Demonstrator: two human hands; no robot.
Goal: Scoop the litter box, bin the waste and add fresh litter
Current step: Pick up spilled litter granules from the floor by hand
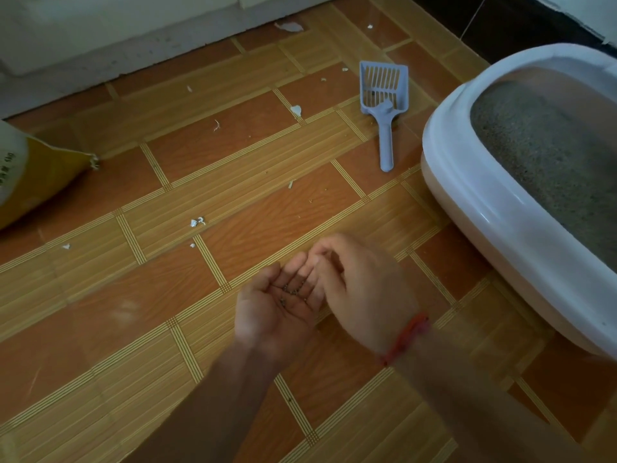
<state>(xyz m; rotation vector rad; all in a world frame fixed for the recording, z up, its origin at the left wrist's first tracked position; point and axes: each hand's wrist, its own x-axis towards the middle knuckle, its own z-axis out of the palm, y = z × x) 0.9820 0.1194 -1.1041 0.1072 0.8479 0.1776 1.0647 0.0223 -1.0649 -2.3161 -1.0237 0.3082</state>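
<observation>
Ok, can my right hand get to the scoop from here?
Probably yes. The scoop lies on the floor ahead of the right hand with nothing between them, though it looks like a forward stretch.

The floor (100, 329) is laid with orange-brown, wood-grain tiles divided by pale striped bands. White scraps lie scattered over it: a pair (197, 222) near the middle, one (296, 110) farther back, a larger flake (289, 26) close to the pale wall (100, 28), and a small one (66, 246) at the left. A dark wall (484, 18) stands at the top right.
</observation>
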